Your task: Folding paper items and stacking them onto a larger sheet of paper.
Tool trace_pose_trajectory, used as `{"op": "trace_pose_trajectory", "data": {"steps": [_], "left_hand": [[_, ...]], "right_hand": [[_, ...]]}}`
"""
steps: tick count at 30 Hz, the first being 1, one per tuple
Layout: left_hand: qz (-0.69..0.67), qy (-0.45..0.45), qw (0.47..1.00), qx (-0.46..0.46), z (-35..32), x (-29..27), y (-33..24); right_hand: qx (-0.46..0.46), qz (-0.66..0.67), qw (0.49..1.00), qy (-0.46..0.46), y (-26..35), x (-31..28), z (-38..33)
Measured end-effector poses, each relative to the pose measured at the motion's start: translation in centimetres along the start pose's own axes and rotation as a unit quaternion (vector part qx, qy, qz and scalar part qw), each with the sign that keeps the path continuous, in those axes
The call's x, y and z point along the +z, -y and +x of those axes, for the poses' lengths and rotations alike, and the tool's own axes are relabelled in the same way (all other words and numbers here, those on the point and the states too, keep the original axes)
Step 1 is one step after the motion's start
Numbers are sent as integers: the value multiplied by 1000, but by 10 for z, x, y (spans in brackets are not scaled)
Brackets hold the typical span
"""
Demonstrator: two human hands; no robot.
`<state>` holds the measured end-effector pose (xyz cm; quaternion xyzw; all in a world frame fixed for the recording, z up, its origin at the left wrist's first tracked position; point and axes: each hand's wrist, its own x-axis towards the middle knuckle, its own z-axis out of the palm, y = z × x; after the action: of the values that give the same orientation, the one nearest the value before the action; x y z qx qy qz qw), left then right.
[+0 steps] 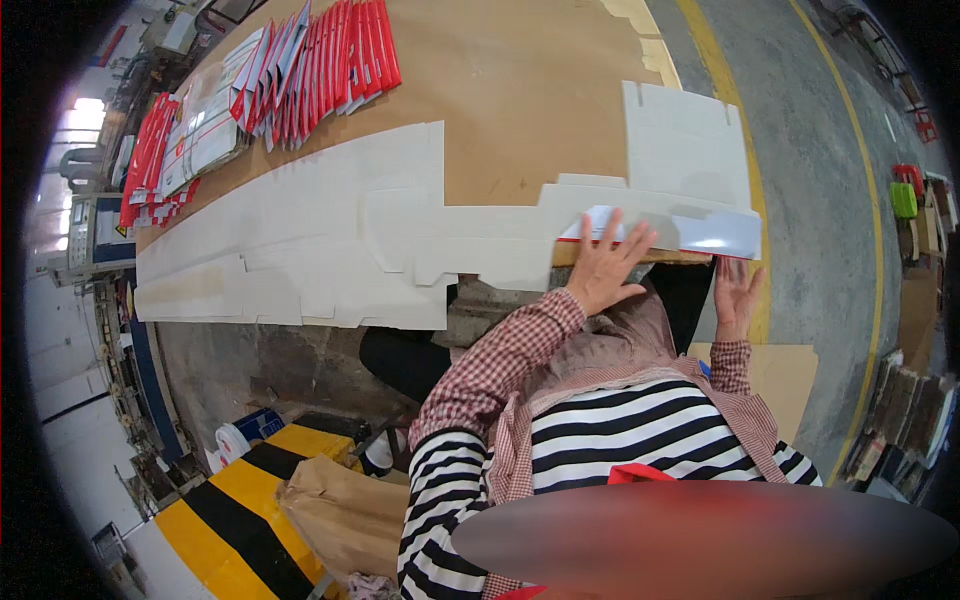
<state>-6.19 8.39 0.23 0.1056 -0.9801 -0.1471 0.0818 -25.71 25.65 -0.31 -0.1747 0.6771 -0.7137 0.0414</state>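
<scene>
A glossy white strip (720, 233) with a thin red edge lies along the near right border of the table, over white cardboard. My left hand (603, 268) rests on the strip's left part with fingers spread and covers some of it. At the strip's right end, just past the table edge, my right hand (736, 300) is turned palm up. Its fingers are stretched toward the strip's lower edge and its thumb stands apart. Whether its fingertips reach under the strip, I cannot tell. Large die-cut white cardboard (350, 235) stretches leftward along the table's near side.
Several red and white folded cartons (340, 60) stand in a row at the far left of the brown tabletop (520, 90). Beside them lies a white bundle (205, 130). A yellow-and-black striped block (250, 500) is at lower left. Yellow floor lines run on the right.
</scene>
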Motion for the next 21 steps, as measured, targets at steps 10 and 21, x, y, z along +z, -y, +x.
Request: {"op": "trace_pose_trajectory", "data": {"steps": [10,21], "left_hand": [[-52,93,994,-11,-8,1,-26],[-211,240,940,-116,16,-70,134]], "right_hand": [[-348,-385,759,394,64,99,18],[-361,-308,775,418,44,92,29]]}}
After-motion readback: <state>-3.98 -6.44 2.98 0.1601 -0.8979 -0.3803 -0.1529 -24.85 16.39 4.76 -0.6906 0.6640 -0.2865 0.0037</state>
